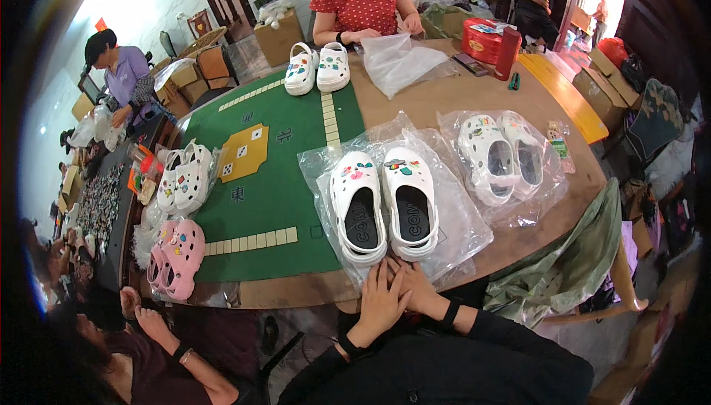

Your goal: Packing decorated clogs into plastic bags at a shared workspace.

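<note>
Clogs (384,205), a white pair with coloured charms on the toes, lie side by side on a clear plastic bag (459,220) right in front of you. Their long axes run away from you, toes toward the far side of the table (444,94) and heels at its near edge. The two shoes touch along their inner sides.

Your left hand (381,303) and right hand (416,288) rest just behind the heels, flat and pressed together with the left partly overlapping the right, fingers lightly spread and holding nothing. Their fingertips reach the bag's near edge; whether they touch the heels you cannot tell.

A second white pair (500,155) lies to your right inside its own clear bag, so its details are blurred by the film. A third white pair (317,68) sits at the far end, before a person in a red top whose hands work on another bag (400,61). To your left, a white pair (185,177) and a pink pair (176,257) lie at the edge of a green mat (274,175).

The table is round and brown, the mat covering its left part. Cardboard boxes (207,64) stand on the floor behind, and other people sit around the crowded room.
</note>
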Available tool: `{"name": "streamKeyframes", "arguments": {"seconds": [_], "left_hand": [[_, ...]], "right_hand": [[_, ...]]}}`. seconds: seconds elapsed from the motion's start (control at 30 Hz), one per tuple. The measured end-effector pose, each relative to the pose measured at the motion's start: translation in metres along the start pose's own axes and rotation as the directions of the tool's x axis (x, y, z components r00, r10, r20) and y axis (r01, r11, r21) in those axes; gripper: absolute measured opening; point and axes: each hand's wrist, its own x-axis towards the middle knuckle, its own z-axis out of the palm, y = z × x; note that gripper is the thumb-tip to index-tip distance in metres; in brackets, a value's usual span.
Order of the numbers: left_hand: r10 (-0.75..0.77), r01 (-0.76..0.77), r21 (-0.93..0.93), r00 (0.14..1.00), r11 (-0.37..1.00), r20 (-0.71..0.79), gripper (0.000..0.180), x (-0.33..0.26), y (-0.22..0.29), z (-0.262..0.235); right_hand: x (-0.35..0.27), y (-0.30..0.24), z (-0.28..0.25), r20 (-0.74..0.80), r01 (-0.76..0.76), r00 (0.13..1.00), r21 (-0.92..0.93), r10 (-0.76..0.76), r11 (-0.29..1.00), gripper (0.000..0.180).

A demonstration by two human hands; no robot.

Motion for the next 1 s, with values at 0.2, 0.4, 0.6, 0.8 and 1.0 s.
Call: {"name": "streamKeyframes", "arguments": {"seconds": [0.2,0.4,0.6,0.8,1.0], "left_hand": [[-0.050,0.050,0.039,0.999,0.998,0.002,0.059,-0.005,0.000,0.006],[-0.044,0.049,-0.063,0.996,0.997,0.073,0.060,-0.004,-0.009,0.012],[-0.073,0.074,-0.017,0.996,0.997,0.059,0.061,-0.006,-0.008,0.015],[-0.066,0.068,-0.049,0.997,0.996,0.049,0.060,-0.007,-0.008,0.016],[-0.107,0.109,-0.199,0.994,0.974,0.021,0.068,-0.007,-0.010,0.019]], "right_hand": [[-0.002,-0.001,-0.005,-0.027,0.019,0.999,-0.017,-0.019,1.000,0.065],[0.000,0.003,0.000,-0.092,0.032,0.995,0.039,-0.028,0.999,0.065],[0.000,0.002,0.004,-0.057,0.036,0.998,0.102,-0.030,0.994,0.066],[-0.002,0.001,-0.008,-0.049,0.049,0.998,0.071,-0.046,0.996,0.067],[-0.001,0.008,-0.007,-0.210,0.084,0.977,0.252,-0.031,0.964,0.052]]}}
